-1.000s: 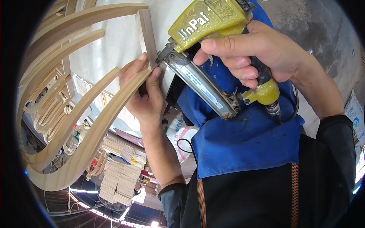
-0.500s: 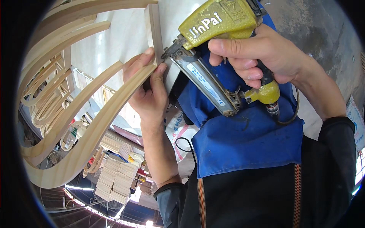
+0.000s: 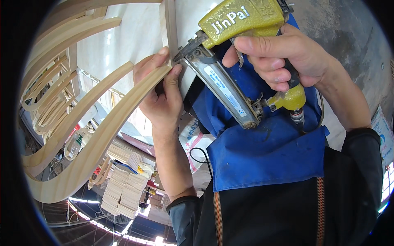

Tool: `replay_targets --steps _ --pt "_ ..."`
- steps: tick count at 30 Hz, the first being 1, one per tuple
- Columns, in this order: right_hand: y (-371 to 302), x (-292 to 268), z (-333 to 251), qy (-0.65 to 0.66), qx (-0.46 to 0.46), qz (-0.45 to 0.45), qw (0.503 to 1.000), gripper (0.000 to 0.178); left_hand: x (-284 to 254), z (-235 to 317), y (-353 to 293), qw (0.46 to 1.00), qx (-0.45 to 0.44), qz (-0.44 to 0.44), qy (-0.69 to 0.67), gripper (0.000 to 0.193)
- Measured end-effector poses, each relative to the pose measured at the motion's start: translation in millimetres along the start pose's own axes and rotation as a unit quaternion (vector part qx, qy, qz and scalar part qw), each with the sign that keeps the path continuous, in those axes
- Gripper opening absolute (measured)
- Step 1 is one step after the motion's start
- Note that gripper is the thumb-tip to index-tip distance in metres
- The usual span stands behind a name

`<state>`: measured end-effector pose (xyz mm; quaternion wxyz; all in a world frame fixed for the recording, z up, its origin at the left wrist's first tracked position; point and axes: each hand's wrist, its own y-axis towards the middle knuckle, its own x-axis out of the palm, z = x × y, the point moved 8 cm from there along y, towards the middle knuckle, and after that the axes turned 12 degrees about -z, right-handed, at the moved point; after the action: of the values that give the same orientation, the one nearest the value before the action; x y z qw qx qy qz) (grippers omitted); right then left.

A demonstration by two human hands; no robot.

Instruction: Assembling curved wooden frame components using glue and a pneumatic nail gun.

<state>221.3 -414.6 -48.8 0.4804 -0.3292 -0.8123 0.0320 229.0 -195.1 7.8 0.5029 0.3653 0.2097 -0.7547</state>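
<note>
My right hand (image 3: 279, 57) is closed round the black grip of a yellow-green pneumatic nail gun (image 3: 242, 22). A silver magazine slants down from its nose. That nose touches, or nearly touches, the joint where a straight wooden bar (image 3: 169, 28) meets the end of a curved wooden strip (image 3: 119, 108). There my left hand (image 3: 162, 88) grips the pieces, thumb on the near side and fingers on the far side. A second curved strip (image 3: 86, 108) runs alongside, its end close to my left fingers. An air fitting (image 3: 297, 116) hangs below the gun's handle.
More curved wooden pieces (image 3: 53, 82) crowd the far left. A stack of pale wood slats (image 3: 123, 192) stands at the lower left. A blue apron (image 3: 266, 160) covers my front, below the gun. White sacks (image 3: 193, 135) lie beyond my left forearm.
The nail gun has shifted slightly right with my right hand, its nose staying by the joint. My left hand and the wooden pieces have moved only a little.
</note>
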Motion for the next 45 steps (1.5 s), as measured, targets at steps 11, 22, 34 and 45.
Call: replay_targets --steps 11,22,34,45 --pt "-2.7 3.4 -3.4 -0.049 0.015 0.027 0.998 0.042 -1.0 -6.6 -6.3 0.997 0.028 0.053 -0.048 0.039" --pt "-6.3 1.3 -13.1 0.008 -0.041 0.016 0.999 0.039 3.2 -13.2 -9.9 0.998 0.024 0.028 -0.045 0.038" --pt "-40.4 -15.5 -39.8 -0.144 -0.065 0.127 0.979 0.04 -11.2 -20.3 -25.8 0.952 -0.044 0.053 -0.298 0.038" --pt "-40.6 1.0 -134.4 -0.705 -0.183 0.195 0.657 0.009 -13.8 -33.2 18.5 0.86 -0.091 0.014 -0.502 0.034"
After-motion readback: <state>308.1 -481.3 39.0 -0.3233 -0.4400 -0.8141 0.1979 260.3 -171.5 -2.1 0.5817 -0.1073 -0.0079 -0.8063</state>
